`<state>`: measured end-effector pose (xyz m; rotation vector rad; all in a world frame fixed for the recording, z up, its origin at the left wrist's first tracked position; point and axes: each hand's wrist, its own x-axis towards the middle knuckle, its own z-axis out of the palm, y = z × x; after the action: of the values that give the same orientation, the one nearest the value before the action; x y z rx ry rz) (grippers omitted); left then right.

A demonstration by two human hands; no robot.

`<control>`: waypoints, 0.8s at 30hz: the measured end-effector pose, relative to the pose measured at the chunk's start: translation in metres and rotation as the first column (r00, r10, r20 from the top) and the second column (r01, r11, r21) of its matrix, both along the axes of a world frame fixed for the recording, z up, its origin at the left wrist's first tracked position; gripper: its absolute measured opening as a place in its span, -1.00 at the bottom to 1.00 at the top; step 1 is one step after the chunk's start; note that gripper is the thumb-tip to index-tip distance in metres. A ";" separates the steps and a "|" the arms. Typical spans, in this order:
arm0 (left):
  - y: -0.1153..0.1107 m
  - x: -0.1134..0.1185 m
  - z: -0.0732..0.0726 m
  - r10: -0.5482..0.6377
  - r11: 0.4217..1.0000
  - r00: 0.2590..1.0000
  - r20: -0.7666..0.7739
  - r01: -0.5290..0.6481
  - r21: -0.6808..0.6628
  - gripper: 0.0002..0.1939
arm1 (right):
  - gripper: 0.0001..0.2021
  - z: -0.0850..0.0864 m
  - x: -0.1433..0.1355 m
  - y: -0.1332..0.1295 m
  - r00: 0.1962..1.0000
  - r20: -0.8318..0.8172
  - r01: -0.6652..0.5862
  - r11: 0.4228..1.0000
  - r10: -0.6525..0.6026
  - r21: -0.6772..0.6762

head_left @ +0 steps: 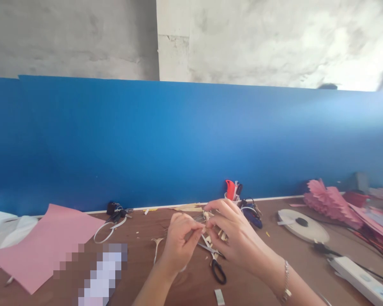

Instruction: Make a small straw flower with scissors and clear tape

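Lower centre of the frame: left hand point(183, 240) and right hand point(228, 229) brought together above the brown tabletop point(252, 272). Left hand: thumb and index finger pinched on a small pale piece point(204, 228), the other fingers curled. Right hand: thumb and index finger closed on the same piece from the other side, remaining fingers arched above. The piece sits between the two sets of fingertips; exact shape too small to tell. Right wrist carries a silver bracelet point(286, 280).

Below the hands: scissors point(217, 270) with black handles, blades partly hidden by the right hand. Pale scraps point(191, 208) lie behind the hands; a pale forked strip point(156, 246) lies just left of the left hand.

Behind the right hand: white cup point(227, 197) holding a red-handled tool point(230, 189) and pens point(238, 190), near the foot of a blue partition point(178, 140).

Lower left: pink sheet point(47, 246), white material point(11, 229) at its far edge, pixelated pale object point(102, 276) nearer the camera.

Right side: flat white reel point(293, 221), pleated pink paper point(332, 202), white power strip point(360, 278) at the lower right corner.
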<state>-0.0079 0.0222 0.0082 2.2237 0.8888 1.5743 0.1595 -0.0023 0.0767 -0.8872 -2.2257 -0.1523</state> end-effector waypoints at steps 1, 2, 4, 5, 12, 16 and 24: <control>0.000 0.000 0.000 0.001 1.000 1.000 -0.003 -0.001 0.000 -0.86 | -0.82 0.000 0.000 0.000 1.000 0.000 0.000 1.000 0.000 -0.001; 0.000 0.000 0.000 0.003 1.000 1.000 -0.006 -0.003 -0.002 -0.86 | -0.82 0.000 0.000 0.000 1.000 0.000 0.001 1.000 -0.001 -0.002; 0.000 0.000 0.000 0.005 1.000 1.000 -0.009 -0.005 -0.008 -0.84 | -0.82 0.000 0.000 0.000 1.000 0.003 0.002 1.000 -0.002 -0.004; -0.001 0.000 0.001 0.004 1.000 1.000 -0.010 -0.004 -0.011 -0.84 | -0.82 0.000 0.000 0.000 1.000 0.005 0.004 1.000 -0.004 -0.004; 0.000 0.000 -0.001 -0.003 1.000 1.000 -0.007 0.003 -0.016 -0.83 | -0.82 -0.003 -0.002 0.000 1.000 0.009 0.026 0.999 -0.026 0.024; 0.001 0.000 -0.002 0.005 0.999 1.000 0.003 -0.004 -0.052 -0.82 | -0.83 0.001 0.000 0.000 1.000 -0.008 0.023 1.000 -0.023 -0.003; 0.005 -0.003 -0.001 0.038 0.926 0.925 0.379 0.109 -0.360 -0.74 | -0.84 0.008 0.022 0.008 0.876 -0.450 0.148 0.985 -0.171 -0.086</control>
<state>-0.0105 0.0268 0.0067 1.5916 0.9300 1.5836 0.1816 0.0056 0.0847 -1.0165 -1.7229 0.0355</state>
